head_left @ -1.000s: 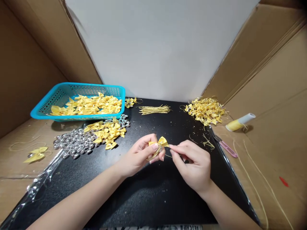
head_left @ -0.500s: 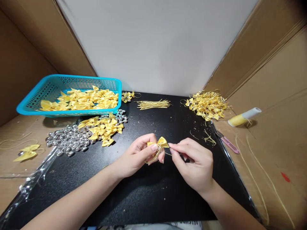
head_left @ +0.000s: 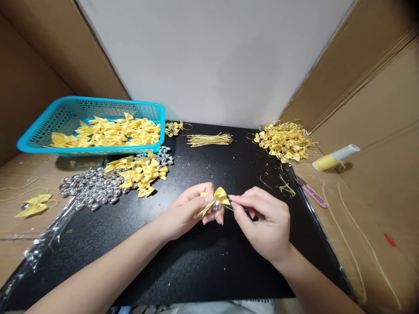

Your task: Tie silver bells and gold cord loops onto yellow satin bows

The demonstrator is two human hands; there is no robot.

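Note:
Over the middle of the black table, my left hand (head_left: pixel 191 207) pinches a yellow ribbon bow (head_left: pixel 221 195) between thumb and fingers. A gold cord (head_left: pixel 207 208) loops from the bow's middle, and a shiny silver bead (head_left: pixel 216 205) shows just below it. Close to the bow's right wing, my right hand (head_left: pixel 265 218) is closed, thumb against forefinger. Something small and dark shows at those fingertips, too small to name. A thin strand runs between the bow and the right hand; where it ends is hidden.
At the left stand a blue basket (head_left: pixel 39 134) of yellow bows, a heap of silver beads (head_left: pixel 94 187) and loose bows (head_left: pixel 145 174). Gold cords (head_left: pixel 209 139) lie at the back. Finished-looking bows (head_left: pixel 284 141), pink-handled scissors (head_left: pixel 314 196) and a tube (head_left: pixel 335 158) are at the right.
My left thumb has shifted back on the bow, so the silver bead shows more fully. The cord loop has swung to the left. My right hand has hardly moved.

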